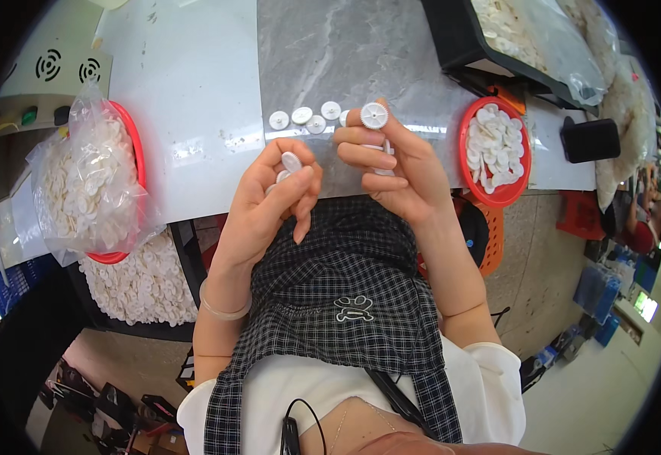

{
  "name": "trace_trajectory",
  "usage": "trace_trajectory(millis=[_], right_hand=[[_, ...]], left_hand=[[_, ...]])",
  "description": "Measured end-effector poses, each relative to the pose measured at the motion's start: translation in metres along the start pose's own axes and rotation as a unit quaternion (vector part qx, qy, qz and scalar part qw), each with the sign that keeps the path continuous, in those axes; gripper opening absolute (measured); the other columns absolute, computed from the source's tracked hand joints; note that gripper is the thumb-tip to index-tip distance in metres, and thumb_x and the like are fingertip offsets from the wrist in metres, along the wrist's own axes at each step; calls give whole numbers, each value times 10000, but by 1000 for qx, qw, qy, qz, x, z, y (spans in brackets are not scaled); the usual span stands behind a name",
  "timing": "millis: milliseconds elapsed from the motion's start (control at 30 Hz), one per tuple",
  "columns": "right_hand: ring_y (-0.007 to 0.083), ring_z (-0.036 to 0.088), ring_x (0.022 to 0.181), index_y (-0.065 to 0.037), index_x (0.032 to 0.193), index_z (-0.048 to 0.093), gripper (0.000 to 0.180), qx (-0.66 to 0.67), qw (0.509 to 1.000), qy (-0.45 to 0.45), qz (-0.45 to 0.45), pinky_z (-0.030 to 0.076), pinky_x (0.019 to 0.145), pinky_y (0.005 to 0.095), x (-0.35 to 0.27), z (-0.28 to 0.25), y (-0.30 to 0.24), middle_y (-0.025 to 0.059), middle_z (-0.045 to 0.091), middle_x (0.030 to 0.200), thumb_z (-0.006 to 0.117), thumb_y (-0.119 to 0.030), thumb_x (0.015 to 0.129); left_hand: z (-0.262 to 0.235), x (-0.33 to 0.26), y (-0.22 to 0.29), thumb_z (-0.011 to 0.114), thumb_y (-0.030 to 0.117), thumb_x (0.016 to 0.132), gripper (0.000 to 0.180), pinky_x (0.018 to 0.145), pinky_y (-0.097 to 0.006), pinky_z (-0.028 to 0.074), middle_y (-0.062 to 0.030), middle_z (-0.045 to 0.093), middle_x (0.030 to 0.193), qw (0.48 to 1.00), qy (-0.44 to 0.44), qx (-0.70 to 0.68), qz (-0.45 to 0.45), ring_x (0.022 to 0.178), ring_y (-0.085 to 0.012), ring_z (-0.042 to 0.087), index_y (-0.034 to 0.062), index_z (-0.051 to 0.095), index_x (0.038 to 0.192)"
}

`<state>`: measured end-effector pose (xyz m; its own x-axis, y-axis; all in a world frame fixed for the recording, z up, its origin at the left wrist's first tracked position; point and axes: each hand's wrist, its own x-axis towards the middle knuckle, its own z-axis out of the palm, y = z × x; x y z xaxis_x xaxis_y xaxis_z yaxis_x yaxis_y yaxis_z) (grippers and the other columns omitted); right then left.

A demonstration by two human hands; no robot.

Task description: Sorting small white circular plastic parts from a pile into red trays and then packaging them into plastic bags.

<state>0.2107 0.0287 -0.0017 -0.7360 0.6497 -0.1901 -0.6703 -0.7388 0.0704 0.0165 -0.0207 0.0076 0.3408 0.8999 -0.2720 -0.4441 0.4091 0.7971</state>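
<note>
Worktop [353, 53], part pale, part marbled grey, in a cluttered room; red bowl [503, 199] at right, red basin [138, 140] at left. Above the worktop, my right hand [412, 174], its grip closed, holds a toothed wheel [374, 115], round spoked face and hub toward me. My left hand [270, 196] pinches a white disc [292, 161], tilted, its apparent long axis slanting down rightward.

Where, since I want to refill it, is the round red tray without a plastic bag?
In the head view, the red tray sits at right on the table's near edge, right of the right hand, nearer than the black bin.
</note>
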Motion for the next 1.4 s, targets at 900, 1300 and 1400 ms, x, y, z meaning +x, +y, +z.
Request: trace_trajectory(millis=[900, 1300, 1400], right_hand=[[47, 354, 666, -28, 981, 662, 152, -759, 324, 366, -430, 311, 578, 173, -73, 18, -36, -50, 458, 767, 704, -67, 841], [139, 513, 527, -85, 864, 690, 131, -880, 269, 176, -350, 402, 485, 280, 2, -7, -8, 24, 548, 711, 750, -169, 783], [142, 551, 546, -84, 872, 680, 125, -881, 279, 167, -343, 426, 494, 275, 4, -7, -7, 26, 564, 735, 739, -161, 792]], left_hand=[[-15, 22, 8, 646, 81, 872, 164, 448, -228, 245, 70, 324, 551, 875, 172, 408, 199, 489, -41, 290, 32, 623, 1026], [-4, 38, 10, 727, 171, 825, 232, 453, -291, 325, -19, 379, 509, 753, 216, 600, 160, 449, -118, 369, 44, 677, 1013], [-2, 41, 14, 728, 201, 820, 243, 462, -307, 347, -33, 419, 516, 741, 206, 621, 152, 451, -142, 403, 50, 684, 1004]])
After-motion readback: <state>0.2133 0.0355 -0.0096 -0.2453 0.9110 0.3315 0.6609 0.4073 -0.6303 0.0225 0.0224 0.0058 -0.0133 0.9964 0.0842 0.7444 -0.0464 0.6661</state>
